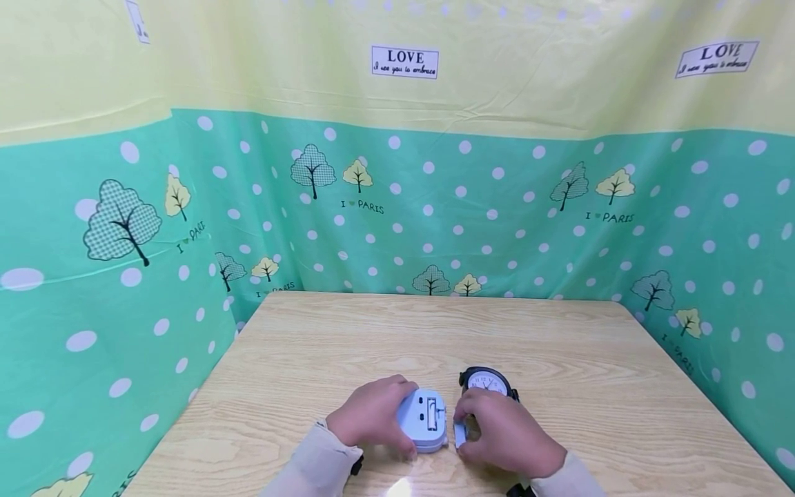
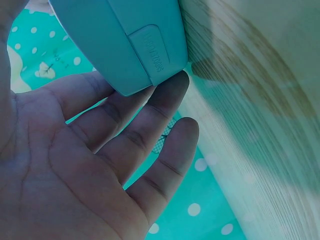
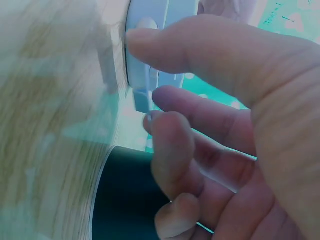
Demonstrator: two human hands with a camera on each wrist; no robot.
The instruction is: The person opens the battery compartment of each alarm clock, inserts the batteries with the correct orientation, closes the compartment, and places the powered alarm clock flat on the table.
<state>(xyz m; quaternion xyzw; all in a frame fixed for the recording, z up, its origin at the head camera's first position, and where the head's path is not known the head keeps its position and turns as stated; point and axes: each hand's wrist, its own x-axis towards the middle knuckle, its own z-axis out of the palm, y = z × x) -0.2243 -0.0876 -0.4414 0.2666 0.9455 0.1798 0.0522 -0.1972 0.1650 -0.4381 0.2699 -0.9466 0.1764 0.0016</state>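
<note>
My left hand [image 1: 375,414] grips a light blue alarm clock [image 1: 407,412] by its left side, its back turned up. Two dark knobs and a battery slot [image 1: 432,414] with a pale battery in it show on that back. In the left wrist view, the clock's embossed snooze button [image 2: 152,47] sits above the fingertips. Just right of the clock, my right hand [image 1: 506,431] pinches a small light blue cover [image 1: 459,435] between thumb and fingers. A black alarm clock [image 1: 487,379] with a white dial lies right behind the right hand, which partly hides it.
Everything lies on a light wood-grain table [image 1: 298,359]. A green and yellow patterned curtain [image 1: 428,228] hangs along its back and sides. Black bands circle both wrists by the sleeves [image 1: 317,462].
</note>
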